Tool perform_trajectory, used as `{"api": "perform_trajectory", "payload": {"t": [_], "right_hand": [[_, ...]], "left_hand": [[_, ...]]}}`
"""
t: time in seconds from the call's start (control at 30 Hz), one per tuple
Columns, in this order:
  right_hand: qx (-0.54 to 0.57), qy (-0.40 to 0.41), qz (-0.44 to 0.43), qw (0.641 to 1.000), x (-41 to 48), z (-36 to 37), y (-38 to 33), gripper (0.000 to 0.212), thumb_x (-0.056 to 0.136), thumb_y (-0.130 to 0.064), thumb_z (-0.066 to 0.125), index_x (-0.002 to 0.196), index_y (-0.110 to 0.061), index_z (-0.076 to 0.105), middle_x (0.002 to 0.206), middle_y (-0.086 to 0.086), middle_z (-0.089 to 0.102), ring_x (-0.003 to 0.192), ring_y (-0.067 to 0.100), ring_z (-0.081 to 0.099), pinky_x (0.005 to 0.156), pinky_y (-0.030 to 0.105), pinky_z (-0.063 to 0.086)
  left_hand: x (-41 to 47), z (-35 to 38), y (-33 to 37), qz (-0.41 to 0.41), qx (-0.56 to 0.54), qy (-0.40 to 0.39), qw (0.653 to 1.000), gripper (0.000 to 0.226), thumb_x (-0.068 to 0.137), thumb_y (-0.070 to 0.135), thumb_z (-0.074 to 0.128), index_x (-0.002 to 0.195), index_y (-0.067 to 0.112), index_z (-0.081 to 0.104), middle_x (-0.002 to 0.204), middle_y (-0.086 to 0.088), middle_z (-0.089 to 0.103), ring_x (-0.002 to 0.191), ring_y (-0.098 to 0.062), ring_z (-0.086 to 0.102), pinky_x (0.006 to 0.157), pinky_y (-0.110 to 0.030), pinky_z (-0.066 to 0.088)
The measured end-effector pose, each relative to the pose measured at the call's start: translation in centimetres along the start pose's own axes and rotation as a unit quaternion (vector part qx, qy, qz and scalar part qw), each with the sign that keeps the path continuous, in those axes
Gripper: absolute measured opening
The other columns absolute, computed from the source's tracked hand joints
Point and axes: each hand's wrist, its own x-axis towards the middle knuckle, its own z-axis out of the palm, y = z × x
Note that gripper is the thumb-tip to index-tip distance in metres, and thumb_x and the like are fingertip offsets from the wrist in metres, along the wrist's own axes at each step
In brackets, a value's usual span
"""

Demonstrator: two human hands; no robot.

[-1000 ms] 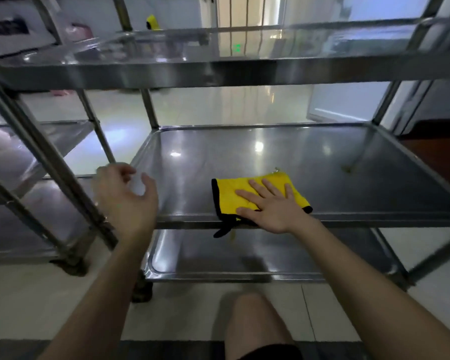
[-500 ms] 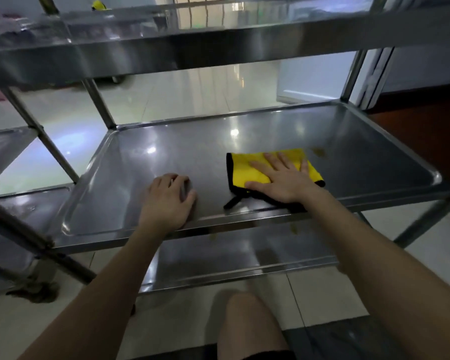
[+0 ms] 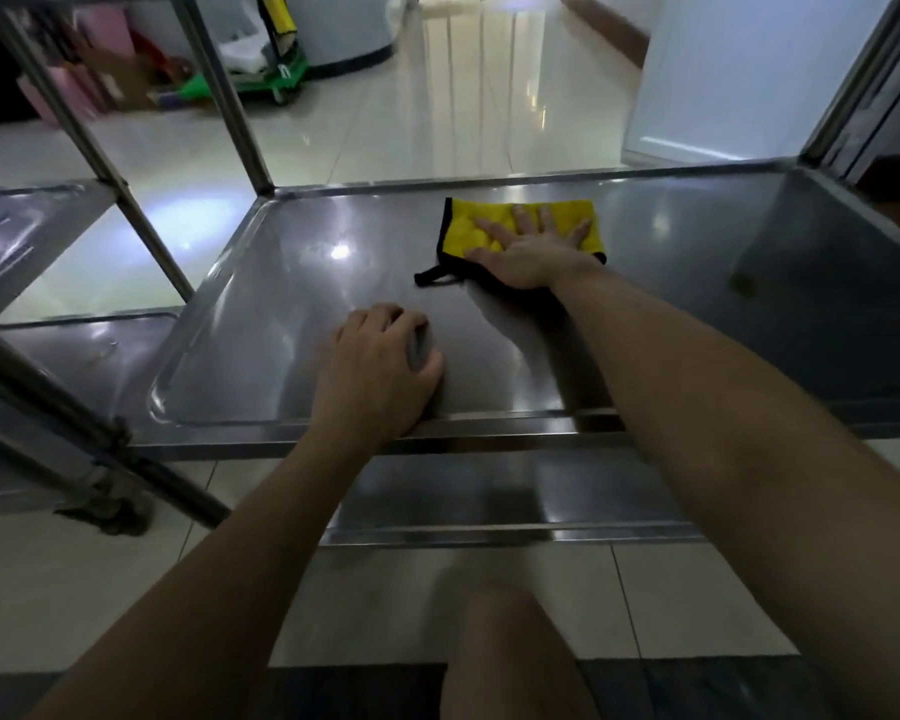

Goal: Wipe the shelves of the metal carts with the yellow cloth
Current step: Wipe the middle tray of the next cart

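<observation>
A yellow cloth [image 3: 463, 231] with a black edge lies flat near the far rim of the metal cart's middle shelf [image 3: 281, 314]. My right hand [image 3: 528, 252] presses on it, palm down, fingers spread. My left hand [image 3: 380, 371] rests with curled fingers on the bare steel near the shelf's front rim, holding nothing. A lower shelf [image 3: 479, 501] of the same cart shows below the front rim.
A second metal cart [image 3: 27, 236] stands at the left, its slanted post [image 3: 74, 444] and wheel [image 3: 110, 511] close to my left arm. Upright posts [image 3: 230, 96] rise at the far left corner. Clutter and a green dolly [image 3: 276, 70] sit far back. My knee [image 3: 510, 652] is below.
My right hand has pushed the cloth from the front rim to the far side of the shelf. My left hand came down onto the shelf and stays there. The view has dropped under the top shelf.
</observation>
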Motion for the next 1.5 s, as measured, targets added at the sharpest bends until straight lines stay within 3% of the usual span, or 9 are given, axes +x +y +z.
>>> {"api": "perform_trajectory", "payload": {"t": [0.13, 0.27, 0.5, 0.73, 0.83, 0.97, 1.1, 1.33, 1.5], "right_hand": [[-0.015, -0.009, -0.030, 0.999, -6.6, 1.8, -0.4, 0.086, 0.083, -0.097, 0.014, 0.161, -0.064, 0.001, 0.179, -0.007, -0.013, 0.165, 0.031, -0.015, 0.114, 0.082, -0.015], [-0.013, 0.009, -0.071, 0.997, -15.4, 4.5, 0.3, 0.086, 0.077, -0.097, 0.004, 0.158, -0.069, -0.001, 0.179, -0.010, -0.012, 0.165, 0.028, -0.015, 0.117, 0.080, -0.016], [-0.003, -0.001, -0.069, 0.998, -21.0, 4.0, 4.0, 0.067, 0.097, -0.086, 0.021, 0.160, -0.067, 0.006, 0.178, -0.019, -0.010, 0.165, 0.018, -0.013, 0.124, 0.071, -0.014], [0.035, 0.010, 0.083, 0.996, -25.1, 2.3, 18.6, 0.072, 0.092, -0.091, 0.024, 0.158, -0.070, 0.007, 0.177, -0.023, -0.009, 0.165, 0.014, -0.013, 0.126, 0.068, -0.012], [0.036, 0.009, 0.102, 0.994, -25.7, 2.2, 20.1, 0.075, 0.090, -0.093, 0.024, 0.159, -0.069, 0.007, 0.177, -0.022, -0.009, 0.165, 0.015, -0.013, 0.125, 0.069, -0.014], [0.040, 0.011, 0.094, 0.995, -25.7, 2.2, 19.9, 0.080, 0.086, -0.096, 0.023, 0.159, -0.069, 0.006, 0.177, -0.021, -0.010, 0.165, 0.016, -0.014, 0.124, 0.070, -0.014], [0.030, -0.003, 0.096, 0.995, -23.5, 1.6, 21.1, 0.098, 0.067, -0.106, 0.014, 0.157, -0.071, 0.003, 0.177, -0.020, -0.014, 0.164, 0.019, -0.016, 0.122, 0.074, -0.013], [0.029, -0.004, 0.127, 0.991, -11.0, -1.4, 22.5, 0.093, 0.078, -0.103, 0.019, 0.161, -0.065, -0.001, 0.178, -0.011, -0.016, 0.164, 0.027, -0.020, 0.116, 0.080, -0.017], [0.028, 0.019, 0.096, 0.995, -2.8, -3.0, 17.9, 0.086, 0.086, -0.096, 0.023, 0.162, -0.063, 0.003, 0.180, -0.004, -0.011, 0.164, 0.035, -0.017, 0.114, 0.082, -0.018]], "left_hand": [[0.0, -0.9, 0.5, -0.012, -0.003, -0.002, 1.000, 0.058, 0.096, 0.062, 0.044, 0.136, 0.028, 0.068, 0.137, -0.003, 0.066, 0.122, -0.028, 0.059, 0.101, -0.045, 0.046], [-0.2, -1.7, 1.0, -0.024, -0.012, -0.030, 0.999, 0.058, 0.097, 0.060, 0.045, 0.139, 0.027, 0.068, 0.146, -0.005, 0.062, 0.132, -0.032, 0.055, 0.109, -0.046, 0.043], [-0.2, -2.7, 1.3, -0.015, 0.016, -0.058, 0.998, 0.054, 0.104, 0.060, 0.049, 0.146, 0.029, 0.062, 0.154, -0.004, 0.056, 0.139, -0.031, 0.052, 0.117, -0.049, 0.042], [2.3, -3.6, 4.7, -0.034, 0.067, -0.105, 0.992, 0.054, 0.099, 0.062, 0.053, 0.142, 0.030, 0.063, 0.147, -0.010, 0.061, 0.128, -0.035, 0.058, 0.103, -0.052, 0.051], [3.1, -3.0, 11.0, 0.011, -0.008, -0.119, 0.993, 0.061, 0.102, 0.063, 0.052, 0.152, 0.028, 0.056, 0.157, -0.011, 0.053, 0.140, -0.037, 0.052, 0.113, -0.054, 0.048], [3.9, -1.1, 18.0, 0.055, -0.021, -0.129, 0.990, 0.059, 0.108, 0.060, 0.043, 0.156, 0.027, 0.052, 0.160, -0.012, 0.049, 0.145, -0.036, 0.046, 0.118, -0.053, 0.041], [2.8, 1.4, 17.9, 0.071, 0.000, -0.087, 0.994, 0.052, 0.106, 0.062, 0.045, 0.147, 0.033, 0.058, 0.153, -0.004, 0.055, 0.141, -0.031, 0.048, 0.117, -0.047, 0.036], [2.7, 3.4, 16.7, 0.095, -0.020, -0.055, 0.994, 0.054, 0.106, 0.065, 0.043, 0.149, 0.034, 0.055, 0.155, -0.001, 0.052, 0.142, -0.028, 0.046, 0.117, -0.048, 0.032], [2.6, 3.8, 16.5, 0.100, -0.020, -0.029, 0.994, 0.063, 0.103, 0.069, 0.037, 0.150, 0.031, 0.055, 0.155, -0.002, 0.053, 0.142, -0.027, 0.047, 0.116, -0.044, 0.034]]}}
